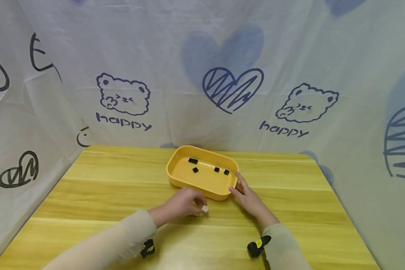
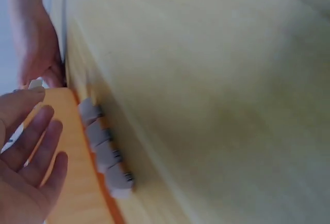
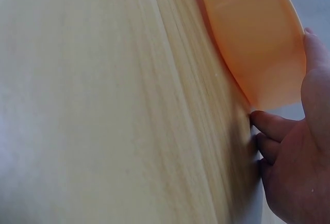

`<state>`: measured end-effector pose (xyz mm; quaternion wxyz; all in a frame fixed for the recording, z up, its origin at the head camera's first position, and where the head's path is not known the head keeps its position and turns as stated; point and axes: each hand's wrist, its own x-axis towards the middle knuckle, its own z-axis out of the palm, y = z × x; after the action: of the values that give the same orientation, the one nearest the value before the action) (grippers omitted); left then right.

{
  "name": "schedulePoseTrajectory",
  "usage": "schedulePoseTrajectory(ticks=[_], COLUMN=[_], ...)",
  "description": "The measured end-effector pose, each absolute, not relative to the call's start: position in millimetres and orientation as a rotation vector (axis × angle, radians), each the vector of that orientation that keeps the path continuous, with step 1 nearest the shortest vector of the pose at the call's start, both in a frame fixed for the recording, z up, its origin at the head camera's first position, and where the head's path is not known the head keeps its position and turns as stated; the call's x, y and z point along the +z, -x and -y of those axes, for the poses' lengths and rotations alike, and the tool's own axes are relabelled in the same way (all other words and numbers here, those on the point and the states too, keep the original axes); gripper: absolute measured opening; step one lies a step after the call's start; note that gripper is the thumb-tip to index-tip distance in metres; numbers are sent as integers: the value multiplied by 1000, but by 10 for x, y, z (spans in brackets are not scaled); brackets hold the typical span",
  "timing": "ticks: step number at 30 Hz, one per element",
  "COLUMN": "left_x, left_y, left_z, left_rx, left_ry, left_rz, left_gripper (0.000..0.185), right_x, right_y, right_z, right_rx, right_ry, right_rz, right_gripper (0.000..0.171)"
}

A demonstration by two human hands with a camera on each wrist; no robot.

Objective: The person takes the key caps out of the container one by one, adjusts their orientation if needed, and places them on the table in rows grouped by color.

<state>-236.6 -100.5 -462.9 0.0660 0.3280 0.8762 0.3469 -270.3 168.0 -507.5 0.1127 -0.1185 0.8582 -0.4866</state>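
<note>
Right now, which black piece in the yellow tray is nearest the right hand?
The rightmost black piece in the head view; the other three lie farther left.

From here I see a yellow, round-cornered tray (image 1: 206,180) sitting upright and slightly askew on the worktop (image 1: 121,187), four small black pieces (image 1: 195,170) inside. Near its front wall, the left fingers (image 2: 23,101) pinch a small whitish block (image 1: 205,208).

1. We see smooth plastic in the bin (image 1: 206,179), with a glossy streak along its inside.
2. To us the small block (image 1: 204,209) looks like hard plastic, its finish too small to judge.
3. Our tabletop (image 1: 290,195) shows smooth wood grain with a soft sheen.
4. We see matt, creased cloth in the backdrop (image 1: 175,45).
5. The sleeves (image 1: 121,232) look matt cloth.
</note>
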Motion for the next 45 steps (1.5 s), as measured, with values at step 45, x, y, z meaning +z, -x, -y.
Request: schedulePoseTrajectory(ticks=[45], left_x=[-4524], left_y=[2349], left_z=[1063], left_rx=[694], left_ry=[-957], left_rz=[-2829], left_gripper=[29], right_x=[-5040], right_y=[2694], right_z=[-1623], right_rx=[-1381], right_ry=[295], right_rz=[-2577], right_gripper=[72])
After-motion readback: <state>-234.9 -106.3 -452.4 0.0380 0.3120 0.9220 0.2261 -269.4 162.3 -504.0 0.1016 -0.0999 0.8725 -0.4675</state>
